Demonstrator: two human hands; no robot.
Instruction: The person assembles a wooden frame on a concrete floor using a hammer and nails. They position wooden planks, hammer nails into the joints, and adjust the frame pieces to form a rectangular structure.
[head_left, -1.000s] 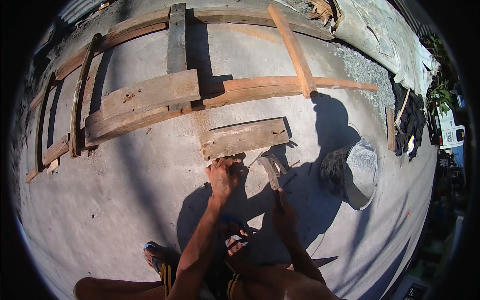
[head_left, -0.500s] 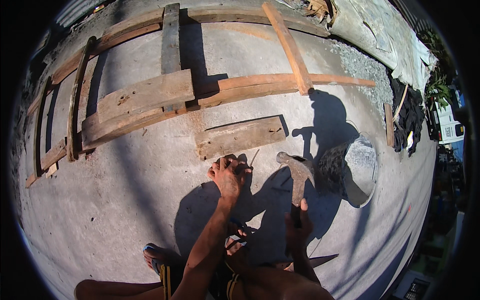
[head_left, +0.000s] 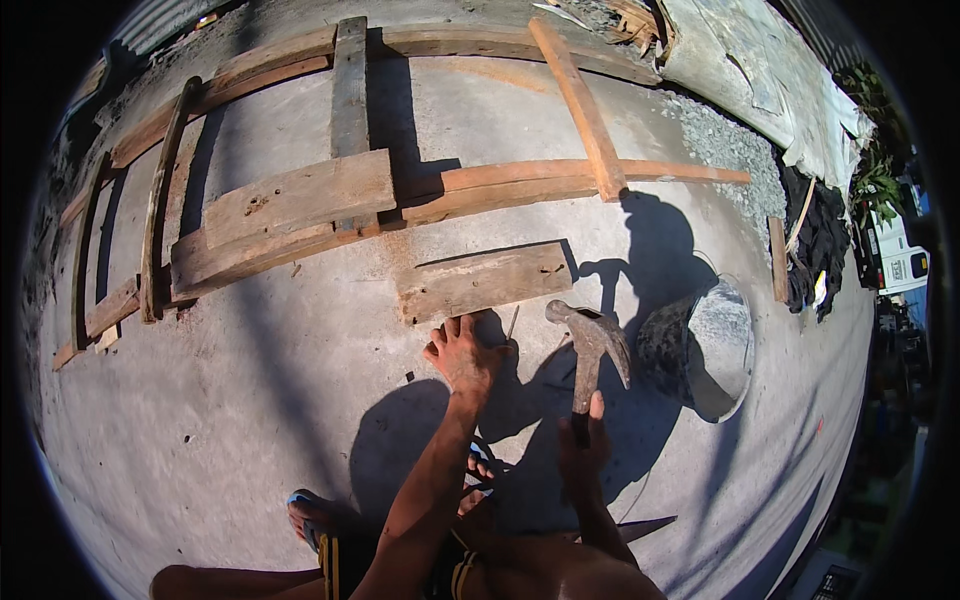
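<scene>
My right hand (head_left: 583,452) grips the handle of a claw hammer (head_left: 590,340), whose steel head is raised above the concrete. My left hand (head_left: 464,352) rests on the ground just below a short weathered plank (head_left: 485,281), fingers pinched around a thin nail (head_left: 512,323) standing near the plank's lower edge. The hammer head hangs slightly right of that nail. My shadow falls across the floor around both hands.
A frame of long wooden boards (head_left: 290,205) lies on the concrete slab (head_left: 230,400) beyond the plank. A round metal basin (head_left: 715,345) sits to the right. Gravel, dark bags and sheeting (head_left: 790,100) line the far right. My sandalled foot (head_left: 310,515) is at lower left.
The hammer has swung up and to the right, away from the plank's edge. My left hand has stayed by the plank, holding the nail.
</scene>
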